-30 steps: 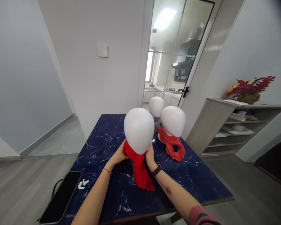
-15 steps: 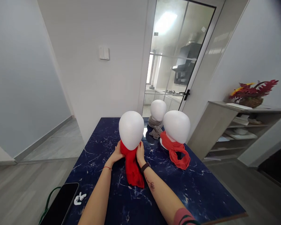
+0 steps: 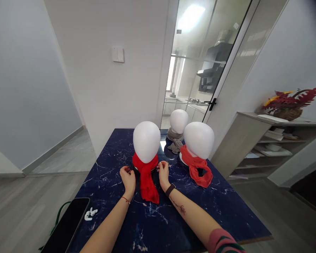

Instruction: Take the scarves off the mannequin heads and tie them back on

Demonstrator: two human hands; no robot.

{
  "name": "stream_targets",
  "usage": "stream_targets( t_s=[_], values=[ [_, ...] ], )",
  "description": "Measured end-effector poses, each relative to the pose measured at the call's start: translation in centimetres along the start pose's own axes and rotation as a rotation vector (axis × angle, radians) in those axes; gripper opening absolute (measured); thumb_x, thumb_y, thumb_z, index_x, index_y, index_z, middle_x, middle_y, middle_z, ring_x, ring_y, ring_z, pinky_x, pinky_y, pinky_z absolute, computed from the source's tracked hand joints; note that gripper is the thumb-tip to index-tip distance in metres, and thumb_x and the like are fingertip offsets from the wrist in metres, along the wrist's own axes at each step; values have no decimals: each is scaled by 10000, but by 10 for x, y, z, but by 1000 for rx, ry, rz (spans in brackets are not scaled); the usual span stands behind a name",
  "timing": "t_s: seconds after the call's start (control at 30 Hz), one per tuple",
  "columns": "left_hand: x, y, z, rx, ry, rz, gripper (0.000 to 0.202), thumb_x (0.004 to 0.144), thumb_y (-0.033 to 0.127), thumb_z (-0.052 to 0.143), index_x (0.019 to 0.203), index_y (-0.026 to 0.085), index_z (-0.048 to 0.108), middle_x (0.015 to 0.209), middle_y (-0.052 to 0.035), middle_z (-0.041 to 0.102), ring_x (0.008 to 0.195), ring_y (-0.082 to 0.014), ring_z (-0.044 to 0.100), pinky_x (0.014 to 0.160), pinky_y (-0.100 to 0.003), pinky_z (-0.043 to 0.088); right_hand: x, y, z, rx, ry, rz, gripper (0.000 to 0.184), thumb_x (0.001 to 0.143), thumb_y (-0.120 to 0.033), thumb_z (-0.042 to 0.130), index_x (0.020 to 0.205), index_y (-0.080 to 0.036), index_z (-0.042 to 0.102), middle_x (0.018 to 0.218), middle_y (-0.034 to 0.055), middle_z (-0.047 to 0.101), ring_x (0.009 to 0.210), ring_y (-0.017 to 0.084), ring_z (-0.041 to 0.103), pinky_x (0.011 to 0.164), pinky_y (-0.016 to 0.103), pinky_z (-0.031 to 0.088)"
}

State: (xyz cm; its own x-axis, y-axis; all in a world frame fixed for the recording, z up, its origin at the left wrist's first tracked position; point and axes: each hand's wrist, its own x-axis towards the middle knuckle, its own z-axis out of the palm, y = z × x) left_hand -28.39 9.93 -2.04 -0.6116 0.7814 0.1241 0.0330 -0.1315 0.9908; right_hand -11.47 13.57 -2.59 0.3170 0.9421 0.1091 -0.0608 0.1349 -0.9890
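A red scarf (image 3: 146,179) is wrapped around the neck of a smooth white mannequin head (image 3: 146,140), its loose end hanging down the front onto the table. My left hand (image 3: 128,181) is just left of the scarf, fingers loosely bent and holding nothing. To the right of the scarf is my right hand (image 3: 163,174), also empty, with its fingers loosely curved. A coral scarf (image 3: 197,167) circles the neck of a second white head (image 3: 199,140) to the right. Behind it, a third head (image 3: 179,120) wears a grey scarf (image 3: 175,139).
The heads stand on a dark blue marbled table (image 3: 107,168). A phone (image 3: 68,223) with a green strap and white earbuds (image 3: 91,213) lie at its front left. A glass door (image 3: 189,70) is behind; a shelf unit (image 3: 252,147) with a flower basket (image 3: 288,112) stands right.
Both hands have let go of the red scarf and drawn apart, one to each side. The scarf now shows around the neck. The view has shifted slightly.
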Motion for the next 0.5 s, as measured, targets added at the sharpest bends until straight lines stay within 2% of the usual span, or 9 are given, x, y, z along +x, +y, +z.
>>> stream_targets(
  t_s=[0.03, 0.1, 0.2, 0.27, 0.37, 0.5],
  values=[
    [-7, -1, 0, -9, 14, -34, 300, 693, 171, 594, 982, 202, 519, 1088, -88, 565, 1086, -243, 543, 976, -412, 386, -3, -2, -1, -10, -55, -1, 367, 791, -540, 483, 831, -188, 580, 724, 31, 624, 587, 142, 566, 511, 236, 416],
    [-16, -2, 2, -36, -32, -94, 132, 710, 236, 611, 818, 199, 544, 854, -43, 607, 881, -214, 616, 852, -376, 463, -7, -5, 1, -33, -152, -6, 391, 773, -550, 524, 657, -180, 570, 555, -1, 566, 444, 121, 495, 447, 232, 356],
    [-14, 1, 6, -108, -158, -210, 156, 673, 290, 660, 666, 165, 567, 657, -20, 607, 627, -157, 611, 645, -290, 494, -10, -8, 8, -64, -219, -33, 426, 733, -526, 604, 502, -179, 517, 434, -21, 502, 393, 109, 454, 456, 232, 325],
    [-9, 5, 8, -156, -248, -293, 199, 634, 302, 694, 620, 137, 585, 572, -16, 593, 510, -120, 565, 528, -239, 457, -11, -9, 12, -64, -235, -53, 437, 709, -506, 640, 462, -183, 479, 402, -35, 472, 400, 103, 438, 467, 228, 306],
    [-5, 11, 12, -213, -352, -386, 232, 577, 298, 739, 597, 108, 607, 492, -2, 560, 400, -71, 465, 391, -179, 333, -11, -9, 12, -28, -274, -54, 439, 703, -517, 634, 467, -182, 476, 422, -41, 480, 423, 101, 428, 465, 225, 294],
    [-6, 15, 16, -278, -415, -453, 208, 551, 240, 759, 586, 99, 611, 445, 19, 529, 326, -36, 360, 317, -161, 186, -9, -8, 7, 53, -326, 2, 439, 679, -546, 639, 490, -168, 523, 456, -22, 523, 438, 113, 465, 453, 229, 325]
  ],
)
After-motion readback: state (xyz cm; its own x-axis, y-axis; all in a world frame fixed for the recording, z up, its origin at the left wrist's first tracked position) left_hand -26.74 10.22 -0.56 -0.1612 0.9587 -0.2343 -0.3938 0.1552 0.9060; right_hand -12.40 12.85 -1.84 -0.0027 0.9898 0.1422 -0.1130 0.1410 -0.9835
